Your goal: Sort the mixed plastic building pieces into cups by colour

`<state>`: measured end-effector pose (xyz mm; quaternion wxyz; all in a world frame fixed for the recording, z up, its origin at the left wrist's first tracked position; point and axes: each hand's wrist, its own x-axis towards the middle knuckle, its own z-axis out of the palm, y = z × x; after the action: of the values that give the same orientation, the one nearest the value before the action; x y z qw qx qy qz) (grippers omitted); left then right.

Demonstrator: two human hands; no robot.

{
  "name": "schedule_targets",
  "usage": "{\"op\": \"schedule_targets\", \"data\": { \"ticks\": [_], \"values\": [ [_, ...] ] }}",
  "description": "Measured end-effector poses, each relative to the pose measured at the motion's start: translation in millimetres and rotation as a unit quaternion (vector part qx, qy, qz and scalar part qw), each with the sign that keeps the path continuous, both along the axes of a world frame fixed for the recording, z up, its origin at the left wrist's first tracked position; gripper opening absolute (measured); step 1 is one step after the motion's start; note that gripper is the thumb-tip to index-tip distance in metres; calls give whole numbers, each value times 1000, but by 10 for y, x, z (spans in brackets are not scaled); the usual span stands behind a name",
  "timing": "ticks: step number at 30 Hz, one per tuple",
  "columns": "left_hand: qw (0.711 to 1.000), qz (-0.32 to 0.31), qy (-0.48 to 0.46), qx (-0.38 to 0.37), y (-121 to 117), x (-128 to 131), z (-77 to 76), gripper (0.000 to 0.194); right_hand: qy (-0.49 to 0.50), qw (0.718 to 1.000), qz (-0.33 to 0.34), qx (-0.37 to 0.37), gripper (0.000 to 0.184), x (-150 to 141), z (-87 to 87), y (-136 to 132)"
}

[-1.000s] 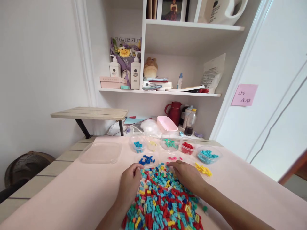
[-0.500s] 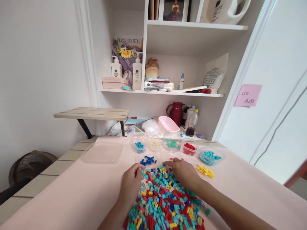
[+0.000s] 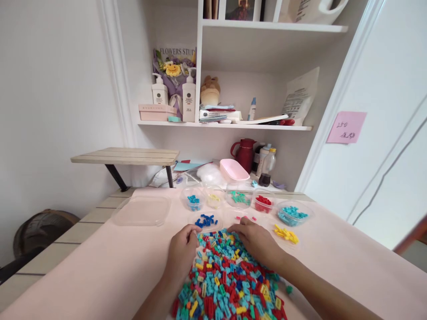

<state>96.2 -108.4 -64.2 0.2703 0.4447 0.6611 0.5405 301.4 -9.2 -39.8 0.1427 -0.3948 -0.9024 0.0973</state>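
A broad heap of small plastic building bricks point(image 3: 230, 275) in red, turquoise, yellow, green and blue covers the near middle of the pink tabletop. At the heap's upper left edge rests my left hand point(image 3: 183, 244), its fingers curled and thumb against the index finger; whatever is in them is hidden. My right hand point(image 3: 255, 238) reaches over the heap's upper right, index finger stretched out to the left on the bricks, other fingers partly hidden. Just beyond my hands are a clear tray of dark blue bricks point(image 3: 206, 221) and a clear tray with a few pink bricks point(image 3: 246, 218).
Clear tubs hold blue point(image 3: 193, 201), pale yellow point(image 3: 215, 198), green point(image 3: 240, 198), red point(image 3: 263, 203) and turquoise bricks point(image 3: 292, 214). Yellow bricks point(image 3: 286, 234) lie at the right. A clear lid point(image 3: 142, 211) lies left. Behind stand a pink basin point(image 3: 234, 170), a red jug point(image 3: 246, 155) and bottles point(image 3: 267, 166).
The view has tilted and shifted slightly. Both hands stay in nearly the same places at the heap's upper edge, and the trays have not moved.
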Motion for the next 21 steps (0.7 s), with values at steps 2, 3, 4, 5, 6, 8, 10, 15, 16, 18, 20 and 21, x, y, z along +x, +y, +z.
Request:
{"op": "schedule_targets", "data": {
  "ticks": [2,3,4,5,6,8,10,15,16,18,20,21],
  "values": [
    [1000,-3,-7,-1,-7,4,17,27,67,997,28,-30,33,88,37,-65],
    [1000,-4,-11,-2,-10,7,26,27,102,993,38,-45,32,146,58,-96],
    [1000,-7,-14,-3,-14,10,37,28,136,988,40,-58,31,210,78,-124],
    [1000,-9,-17,-5,-18,13,47,28,168,983,36,-68,29,278,93,-146],
    [1000,-11,-19,-7,-22,16,56,28,197,977,26,-76,28,347,104,-161],
    [1000,-14,-19,-11,-28,18,74,28,244,965,0,-94,26,476,116,-175],
    [1000,-16,-15,-12,-31,15,87,28,277,954,-24,-113,25,579,133,-179],
    [1000,-28,0,-15,-27,-8,100,31,329,928,-49,-165,27,727,258,-205],
    [999,-30,2,-17,-26,-12,100,32,337,925,-47,-172,27,750,287,-209],
    [999,-28,11,-25,-26,-17,98,34,341,922,-44,-177,26,797,331,-206],
    [999,-25,25,-35,-28,-19,94,35,325,930,-46,-168,26,844,350,-188],
    [998,-26,32,-40,-28,-20,93,36,307,938,-46,-156,25,864,350,-176]
  ]
}}
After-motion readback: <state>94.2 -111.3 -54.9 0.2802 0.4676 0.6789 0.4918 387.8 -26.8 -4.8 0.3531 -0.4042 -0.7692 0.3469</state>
